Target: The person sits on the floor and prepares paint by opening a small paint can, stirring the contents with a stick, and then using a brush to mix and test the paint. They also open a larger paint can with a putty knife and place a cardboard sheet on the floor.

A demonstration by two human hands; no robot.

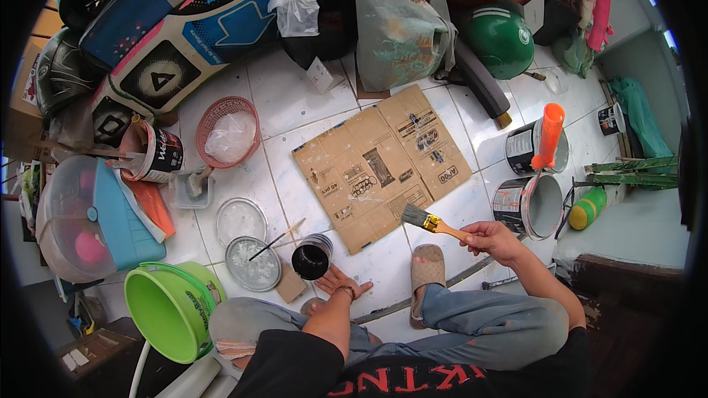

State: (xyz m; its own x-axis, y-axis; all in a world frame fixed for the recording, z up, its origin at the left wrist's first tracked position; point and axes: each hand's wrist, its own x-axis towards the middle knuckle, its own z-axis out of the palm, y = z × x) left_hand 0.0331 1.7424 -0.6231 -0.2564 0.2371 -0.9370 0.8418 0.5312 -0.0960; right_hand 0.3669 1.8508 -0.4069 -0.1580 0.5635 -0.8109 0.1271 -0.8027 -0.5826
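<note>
My right hand [493, 241] is closed round the wooden handle of a paintbrush [431, 222]. The brush's dark bristles point left, above the lower right edge of a flattened cardboard sheet [346, 177]. My left hand [345, 282] has its fingers spread and holds nothing. It is low over the tiles, right beside a can of black paint [312, 256]; whether it touches the can or floor I cannot tell. Left of the can lie two round lids [243, 222], the nearer one smeared grey, with a thin brush [277, 239] resting across its edge.
A green bucket [166, 309] stands at near left. A pink basket [228, 133] and a paint tub [151, 151] are farther left. On the right are open paint cans [527, 206], one with an orange tube [549, 136]. Bags and a green helmet [499, 42] line the back.
</note>
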